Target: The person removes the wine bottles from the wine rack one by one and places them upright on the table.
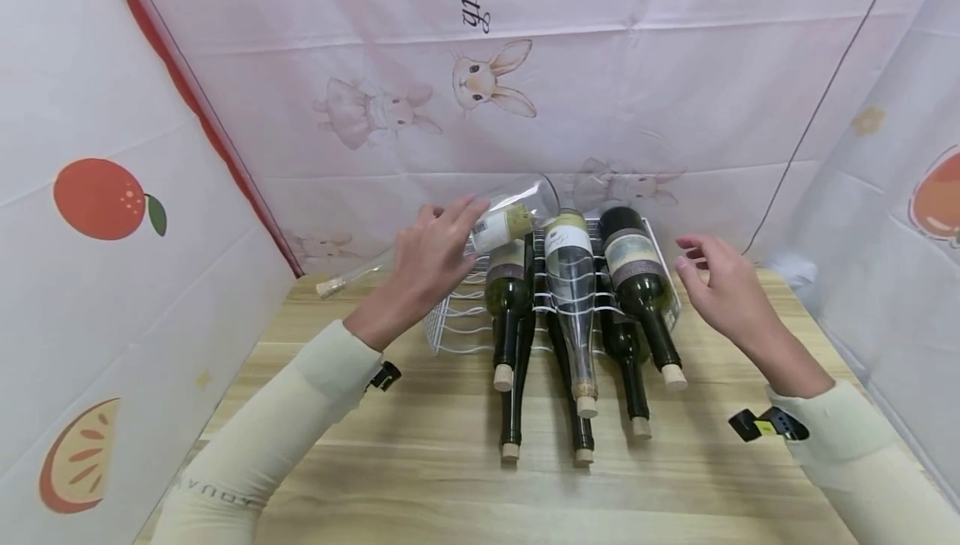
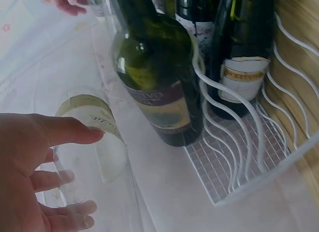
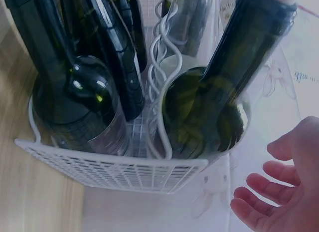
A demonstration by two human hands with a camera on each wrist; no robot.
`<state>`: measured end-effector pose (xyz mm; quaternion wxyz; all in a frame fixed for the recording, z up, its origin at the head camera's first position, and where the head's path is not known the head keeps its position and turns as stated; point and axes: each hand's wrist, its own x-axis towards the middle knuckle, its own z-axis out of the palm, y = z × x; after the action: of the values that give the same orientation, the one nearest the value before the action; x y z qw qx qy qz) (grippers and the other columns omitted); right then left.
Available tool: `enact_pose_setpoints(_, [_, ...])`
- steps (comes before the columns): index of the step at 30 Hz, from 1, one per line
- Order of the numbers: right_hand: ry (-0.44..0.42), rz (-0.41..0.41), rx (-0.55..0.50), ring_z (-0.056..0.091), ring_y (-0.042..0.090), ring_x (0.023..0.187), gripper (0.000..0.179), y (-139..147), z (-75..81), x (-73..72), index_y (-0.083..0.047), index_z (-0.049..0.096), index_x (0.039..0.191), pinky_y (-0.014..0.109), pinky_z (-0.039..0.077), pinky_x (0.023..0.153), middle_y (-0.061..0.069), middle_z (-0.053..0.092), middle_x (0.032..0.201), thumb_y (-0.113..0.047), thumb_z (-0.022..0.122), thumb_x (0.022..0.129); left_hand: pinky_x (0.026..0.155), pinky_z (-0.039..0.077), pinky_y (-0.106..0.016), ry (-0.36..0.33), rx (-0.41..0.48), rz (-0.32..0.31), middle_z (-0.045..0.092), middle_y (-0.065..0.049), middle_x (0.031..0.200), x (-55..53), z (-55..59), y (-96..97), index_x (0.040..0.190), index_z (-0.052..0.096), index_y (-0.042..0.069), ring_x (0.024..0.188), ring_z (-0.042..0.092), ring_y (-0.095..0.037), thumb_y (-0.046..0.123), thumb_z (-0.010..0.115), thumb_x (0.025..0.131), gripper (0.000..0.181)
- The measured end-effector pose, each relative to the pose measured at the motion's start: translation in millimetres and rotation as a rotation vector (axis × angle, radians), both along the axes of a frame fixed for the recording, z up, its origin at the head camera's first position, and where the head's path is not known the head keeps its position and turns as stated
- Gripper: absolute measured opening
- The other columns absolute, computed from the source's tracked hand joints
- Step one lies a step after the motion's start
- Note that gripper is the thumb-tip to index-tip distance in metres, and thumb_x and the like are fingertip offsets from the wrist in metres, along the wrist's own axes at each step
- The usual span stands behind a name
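My left hand [image 1: 435, 249] grips a clear glass bottle [image 1: 517, 222] with a white and yellow-green label, thumb over the label and fingers around the far side. The bottle lies slanted, its corked neck pointing left beyond my wrist and its base over the rack's back. A white wire wine rack [image 3: 124, 174] stands below and to the right. On its upper level lie a dark green bottle [image 1: 507, 288], another clear bottle [image 1: 572, 270] and a larger green bottle [image 1: 641, 278]. My right hand [image 1: 723, 291] hovers beside the rack's right end, fingers loosely bent, holding nothing.
Lower in the rack lie three dark bottles, among them one at the right [image 1: 633, 378], their corked necks pointing toward me over the wooden table [image 1: 420, 478]. A printed cloth [image 1: 360, 12] hangs behind, with similar walls at both sides.
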<state>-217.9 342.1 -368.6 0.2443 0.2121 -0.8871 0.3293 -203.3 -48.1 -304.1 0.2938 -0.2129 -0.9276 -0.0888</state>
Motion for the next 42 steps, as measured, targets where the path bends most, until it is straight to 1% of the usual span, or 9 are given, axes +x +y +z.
enact_pose_setpoints(5, [0.058,0.008,0.042,0.061,0.048,0.113,0.038,-6.9,5.9,5.4,0.008,0.058,0.134,0.065,0.052,0.089,0.030,0.061,0.129,-0.010,0.064,0.100,0.050,0.050,-0.033,0.024,0.005,-0.033,0.057,-0.005,0.155,-0.7,2.2,9.5,0.150,0.052,0.021,0.120,0.063,-0.042,0.003,0.077,0.082,0.074])
enact_pose_setpoints(14, [0.165,0.035,0.113,0.052,0.048,0.130,0.060,-16.1,17.8,12.4,0.007,0.054,0.138,0.066,0.043,0.108,0.029,0.058,0.138,-0.014,0.080,0.088,0.044,0.044,-0.026,0.081,-0.026,-0.055,0.056,-0.006,0.156,-0.6,4.8,24.2,0.149,0.055,0.020,0.123,0.064,-0.041,0.002,0.073,0.082,0.072])
enact_pose_setpoints(23, [0.316,0.113,0.151,0.052,0.048,0.129,0.072,-23.3,31.1,14.8,0.009,0.055,0.136,0.065,0.044,0.105,0.029,0.058,0.137,-0.013,0.087,0.076,0.044,0.045,-0.026,0.115,-0.041,-0.065,0.056,-0.004,0.156,-1.0,5.8,33.2,0.147,0.056,0.021,0.127,0.062,-0.042,-0.004,0.067,0.081,0.071])
enact_pose_setpoints(27, [0.390,0.157,0.173,0.052,0.049,0.128,0.069,-27.3,34.0,17.2,0.009,0.056,0.135,0.064,0.044,0.106,0.029,0.059,0.137,-0.034,0.080,0.087,0.046,0.046,-0.026,0.101,-0.050,-0.069,0.054,-0.002,0.157,0.4,6.7,37.8,0.148,0.056,0.023,0.129,0.061,-0.042,-0.002,0.069,0.083,0.071])
enact_pose_setpoints(30, [0.455,0.194,0.186,0.053,0.049,0.128,0.077,-32.0,36.5,19.0,0.009,0.056,0.136,0.056,0.043,0.114,0.029,0.060,0.136,-0.057,0.063,0.097,0.046,0.046,-0.026,0.098,-0.058,-0.076,0.054,-0.001,0.158,1.2,7.2,41.5,0.148,0.056,0.024,0.130,0.060,-0.042,-0.002,0.069,0.082,0.072])
enact_pose_setpoints(32, [0.491,0.212,0.181,0.053,0.048,0.128,0.080,-35.4,38.5,19.9,0.009,0.056,0.137,0.048,0.041,0.120,0.028,0.060,0.136,-0.062,0.055,0.099,0.046,0.045,-0.026,0.105,-0.066,-0.082,0.054,-0.001,0.157,1.4,8.1,43.9,0.148,0.056,0.024,0.130,0.060,-0.041,-0.003,0.068,0.082,0.072])
enact_pose_setpoints(35, [0.531,0.236,0.177,0.053,0.049,0.128,0.075,-39.4,42.3,21.1,0.009,0.055,0.138,0.043,0.037,0.125,0.029,0.060,0.135,-0.052,0.066,0.096,0.045,0.045,-0.026,0.130,-0.089,-0.089,0.056,-0.001,0.156,1.7,9.7,47.4,0.148,0.056,0.025,0.128,0.062,-0.041,-0.004,0.065,0.081,0.074])
enact_pose_setpoints(38, [0.546,0.253,0.198,0.053,0.049,0.129,0.073,-43.4,46.1,22.6,0.010,0.054,0.139,0.044,0.036,0.126,0.029,0.060,0.137,-0.033,0.081,0.086,0.044,0.044,-0.027,0.167,-0.121,-0.096,0.058,0.000,0.154,2.8,10.5,50.5,0.147,0.057,0.026,0.124,0.064,-0.040,-0.004,0.062,0.080,0.074])
enact_pose_setpoints(42, [0.549,0.262,0.236,0.051,0.047,0.132,0.080,-49.8,51.8,24.2,0.009,0.053,0.140,0.042,0.033,0.128,0.028,0.058,0.140,-0.019,0.088,0.075,0.044,0.044,-0.027,0.218,-0.156,-0.107,0.060,0.002,0.152,3.3,10.4,54.6,0.146,0.059,0.027,0.120,0.066,-0.037,-0.004,0.059,0.081,0.072])
